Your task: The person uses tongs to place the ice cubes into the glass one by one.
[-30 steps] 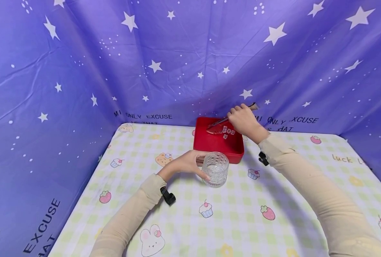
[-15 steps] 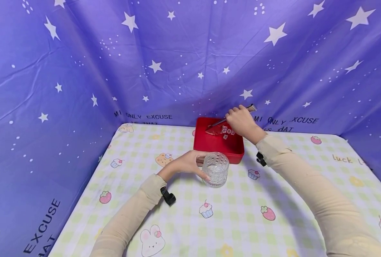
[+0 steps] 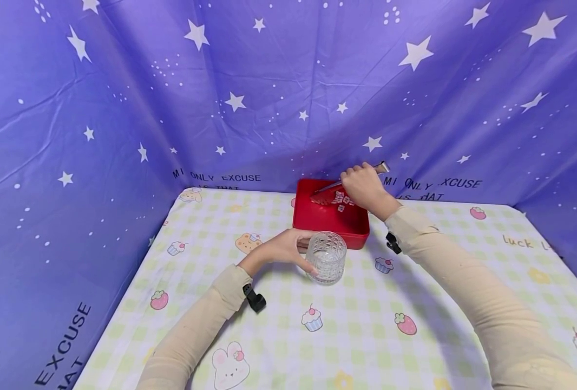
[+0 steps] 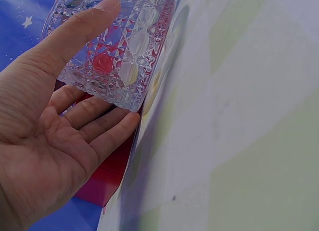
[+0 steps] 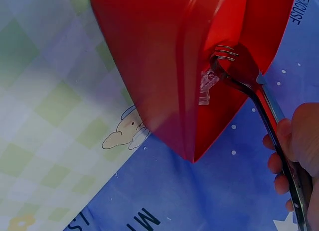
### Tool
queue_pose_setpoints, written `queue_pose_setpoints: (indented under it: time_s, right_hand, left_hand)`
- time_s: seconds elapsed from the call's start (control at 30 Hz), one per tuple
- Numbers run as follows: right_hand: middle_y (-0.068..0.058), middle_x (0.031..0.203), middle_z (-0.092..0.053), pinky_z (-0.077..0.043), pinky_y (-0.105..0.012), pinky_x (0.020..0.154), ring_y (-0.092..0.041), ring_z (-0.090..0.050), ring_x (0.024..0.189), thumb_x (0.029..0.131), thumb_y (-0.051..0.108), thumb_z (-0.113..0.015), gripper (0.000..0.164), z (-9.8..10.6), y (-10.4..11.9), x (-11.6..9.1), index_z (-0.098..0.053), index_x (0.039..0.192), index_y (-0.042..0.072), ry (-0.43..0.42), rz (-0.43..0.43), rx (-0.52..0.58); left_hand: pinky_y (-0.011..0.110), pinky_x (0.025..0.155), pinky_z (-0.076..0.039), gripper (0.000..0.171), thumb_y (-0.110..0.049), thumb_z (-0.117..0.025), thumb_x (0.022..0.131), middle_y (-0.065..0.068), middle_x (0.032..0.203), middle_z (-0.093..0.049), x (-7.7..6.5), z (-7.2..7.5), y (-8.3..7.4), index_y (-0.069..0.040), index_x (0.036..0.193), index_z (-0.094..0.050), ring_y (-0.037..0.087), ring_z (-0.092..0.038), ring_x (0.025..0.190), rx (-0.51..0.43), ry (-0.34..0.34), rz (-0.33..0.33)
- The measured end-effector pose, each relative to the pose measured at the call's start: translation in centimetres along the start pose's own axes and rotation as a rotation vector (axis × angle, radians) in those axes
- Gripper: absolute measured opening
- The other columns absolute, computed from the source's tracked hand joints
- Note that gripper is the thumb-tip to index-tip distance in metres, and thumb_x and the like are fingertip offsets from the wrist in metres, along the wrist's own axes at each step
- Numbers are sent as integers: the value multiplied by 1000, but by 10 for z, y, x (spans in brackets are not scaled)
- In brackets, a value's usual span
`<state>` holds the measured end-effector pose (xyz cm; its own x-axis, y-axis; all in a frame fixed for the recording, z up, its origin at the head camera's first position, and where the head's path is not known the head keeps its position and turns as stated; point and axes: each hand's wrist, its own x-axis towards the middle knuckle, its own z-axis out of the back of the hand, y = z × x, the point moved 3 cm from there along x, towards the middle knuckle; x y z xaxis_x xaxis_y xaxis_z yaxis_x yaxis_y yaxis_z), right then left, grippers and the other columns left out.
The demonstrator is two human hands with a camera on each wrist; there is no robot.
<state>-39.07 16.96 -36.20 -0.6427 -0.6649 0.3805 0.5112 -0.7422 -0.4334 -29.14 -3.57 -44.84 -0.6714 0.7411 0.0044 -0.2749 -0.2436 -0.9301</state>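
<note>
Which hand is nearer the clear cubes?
Right. The right hand is close by the cubes, holding tongs; the left hand is farther off, at the glass in front of the red tray.

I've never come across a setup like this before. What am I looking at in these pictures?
There's no machine here, just a person's bare left hand and right hand. The wide picture looks down from the person's head; the two close ones look out from the left and right wrists. On a checked tablecloth stand a clear glass and a red tray with small clear pieces inside. The left hand holds the glass; the right grips metal tongs reaching into the tray.
</note>
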Motion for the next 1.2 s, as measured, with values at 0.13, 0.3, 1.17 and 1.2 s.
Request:
queue_pose_setpoints:
  time_s: [0.13,0.3,1.17,1.2]
  right_hand:
    - [-19,76,-68,-50,-44,63,-37,-65,71,90,-2,-59,15,0,0,0,-65,76,-1,-4,-1,3]
    - [-19,76,-69,-51,-44,63,-36,-66,71,91,-1,-59,16,-1,0,0,-65,77,-1,-10,-1,-6]
    - [-13,86,-75,-43,-45,69,-33,-67,78,85,5,-70,11,58,-41,-6,-75,94,5,50,-230,218]
    - [-14,89,-76,-43,-45,69,-33,-67,79,86,5,-69,14,61,-43,-7,-76,98,5,60,-246,241]
  left_hand:
    - [25,112,-48,84,-6,-93,69,4,139,-66,0,0,-1,-12,145,-57,18,-61,130,11,-3,1]
    - [24,111,-48,84,-5,-93,70,4,139,-66,0,0,-1,-11,145,-57,17,-62,130,13,0,2]
    - [25,112,-49,84,-6,-93,71,5,140,-66,0,0,0,-12,146,-55,19,-61,131,1,5,-7]
    - [25,112,-48,84,-6,-93,71,5,140,-65,-1,0,0,-12,146,-55,19,-61,131,2,6,-5]
